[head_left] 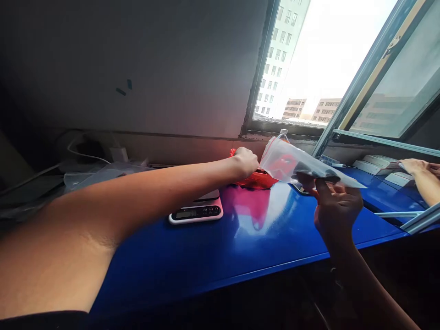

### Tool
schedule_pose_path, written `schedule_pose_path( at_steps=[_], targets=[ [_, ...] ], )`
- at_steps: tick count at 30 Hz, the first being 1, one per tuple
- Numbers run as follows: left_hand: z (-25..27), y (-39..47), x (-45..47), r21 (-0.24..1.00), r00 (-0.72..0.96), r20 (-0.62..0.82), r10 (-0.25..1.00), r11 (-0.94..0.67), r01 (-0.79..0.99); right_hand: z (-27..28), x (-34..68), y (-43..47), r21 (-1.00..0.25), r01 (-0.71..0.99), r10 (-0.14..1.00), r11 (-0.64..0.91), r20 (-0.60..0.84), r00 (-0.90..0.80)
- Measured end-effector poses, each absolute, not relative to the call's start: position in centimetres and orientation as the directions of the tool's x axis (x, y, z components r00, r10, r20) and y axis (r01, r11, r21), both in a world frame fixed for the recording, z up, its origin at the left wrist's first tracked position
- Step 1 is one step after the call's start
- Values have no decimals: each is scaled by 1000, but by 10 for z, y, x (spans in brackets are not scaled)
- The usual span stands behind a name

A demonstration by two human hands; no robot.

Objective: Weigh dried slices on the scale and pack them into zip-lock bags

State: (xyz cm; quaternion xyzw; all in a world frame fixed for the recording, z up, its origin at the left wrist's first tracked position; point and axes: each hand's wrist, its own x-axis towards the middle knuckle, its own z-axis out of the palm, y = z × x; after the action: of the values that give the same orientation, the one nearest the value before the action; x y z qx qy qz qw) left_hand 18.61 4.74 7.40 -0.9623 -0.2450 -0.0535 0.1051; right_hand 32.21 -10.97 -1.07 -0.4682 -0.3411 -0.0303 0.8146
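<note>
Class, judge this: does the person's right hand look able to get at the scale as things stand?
Probably not readily: the right hand holds the clear bag, and the left forearm hides part of the scale. The scale's front, with its display, does show uncovered.

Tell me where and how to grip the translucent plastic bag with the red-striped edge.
Pinch the bag at its red-striped end, coming from the left: probably best, since the plastic is thin, that end sits higher in view, and the right hand holds its lower right part.
</note>
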Motion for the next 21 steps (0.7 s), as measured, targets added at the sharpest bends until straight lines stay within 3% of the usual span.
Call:
schedule_pose_path(
  at_steps=[4, 13, 16, 21],
  targets=[
    [76, 64, 173, -261, 834, 164, 527, -792, 552, -23, 329, -95, -714, 503, 152, 487, 637, 756],
    [81, 73, 158, -256, 824, 281, 492, -789, 559, -16, 337, -88, -729, 649, 273, 218, 684, 677],
    [80, 68, 155, -228, 823, 286, 491, -799, 556, -8, 333, -85, -627, 771, 335, 108, 753, 566],
    [94, 72, 148, -90, 807, 331, 489, -835, 543, 6, 326, -71, -344, 938, 428, -35, 844, 325]
  ],
)
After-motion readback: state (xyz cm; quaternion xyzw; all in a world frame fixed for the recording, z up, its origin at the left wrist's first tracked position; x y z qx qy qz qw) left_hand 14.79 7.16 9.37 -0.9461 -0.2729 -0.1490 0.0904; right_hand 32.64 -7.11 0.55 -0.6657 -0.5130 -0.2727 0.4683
